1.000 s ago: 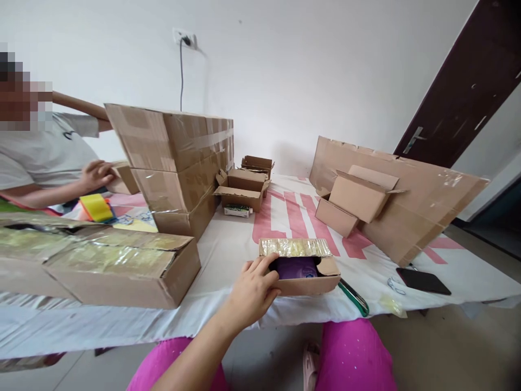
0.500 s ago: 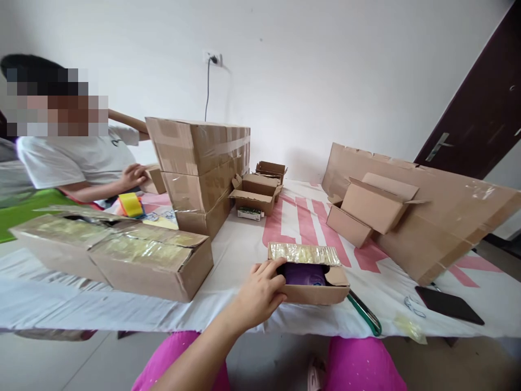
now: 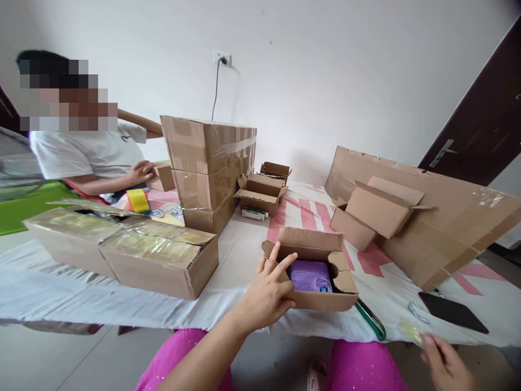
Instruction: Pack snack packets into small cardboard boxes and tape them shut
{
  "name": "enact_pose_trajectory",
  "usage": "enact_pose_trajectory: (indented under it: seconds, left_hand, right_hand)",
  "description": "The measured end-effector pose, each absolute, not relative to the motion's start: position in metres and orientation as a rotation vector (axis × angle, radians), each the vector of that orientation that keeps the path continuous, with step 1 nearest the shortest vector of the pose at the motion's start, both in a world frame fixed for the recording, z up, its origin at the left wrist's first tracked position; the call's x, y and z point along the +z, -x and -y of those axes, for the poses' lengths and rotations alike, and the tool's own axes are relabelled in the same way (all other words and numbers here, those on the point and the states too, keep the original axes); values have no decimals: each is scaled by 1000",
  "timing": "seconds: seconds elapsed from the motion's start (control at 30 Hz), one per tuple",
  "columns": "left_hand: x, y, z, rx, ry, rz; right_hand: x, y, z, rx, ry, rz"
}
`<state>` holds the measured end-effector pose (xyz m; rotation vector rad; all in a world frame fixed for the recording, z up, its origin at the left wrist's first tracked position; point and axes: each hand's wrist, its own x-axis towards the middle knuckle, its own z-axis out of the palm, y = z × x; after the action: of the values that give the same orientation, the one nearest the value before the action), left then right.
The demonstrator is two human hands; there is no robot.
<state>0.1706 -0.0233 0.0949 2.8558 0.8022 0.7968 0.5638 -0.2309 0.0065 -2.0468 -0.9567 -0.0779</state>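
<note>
A small cardboard box (image 3: 321, 301) sits in front of me with its lid raised, and a purple plastic-wrapped packet (image 3: 311, 276) lies inside. My left hand (image 3: 271, 285) is at the box's left end, index and middle fingers stretched apart over the side flap, the others bent near the front wall. At the lower right, my right hand (image 3: 445, 361) pinches the end of a yellowish strip of clear tape (image 3: 410, 331) at the table edge. A green-handled cutter (image 3: 372, 321) lies beside the box's right front corner.
Two taped boxes (image 3: 158, 258) stand at left, before a stack of cartons (image 3: 207, 174). A co-worker (image 3: 87, 155) sits behind, a hand on a small box (image 3: 163, 176). Open boxes (image 3: 262, 190), a leaning cardboard sheet (image 3: 443, 233) and a black tablet-like slab (image 3: 453, 312) are also around.
The box lid has swung up and back, uncovering more of the purple packet. My left fingers have spread. My right hand has come into view at the tape strip.
</note>
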Motion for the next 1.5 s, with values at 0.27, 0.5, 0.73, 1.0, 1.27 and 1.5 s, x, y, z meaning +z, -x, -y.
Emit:
enact_pose_trajectory:
  seconds: [0.27, 0.5, 0.73, 1.0, 1.27, 1.5]
  left_hand:
    - [87, -165, 16, 834, -2762, -841]
    - [78, -163, 4, 845, -2621, -905]
    - [73, -174, 4, 960, -2535, -837]
    - [69, -176, 2, 996, -2448, -788]
    - [48, -190, -19, 867, -1895, -1173]
    - [23, -215, -29, 704, -1485, -1136]
  right_hand:
    - [143, -384, 108, 380, 1460, 2070]
    - [140, -376, 54, 347, 2003, 2296]
    - [132, -417, 48, -162, 2348, 2133]
    - [122, -492, 25, 175, 2032, 2191]
    - [115, -487, 26, 99, 2055, 2154]
    - [118, -484, 30, 95, 2074, 2125]
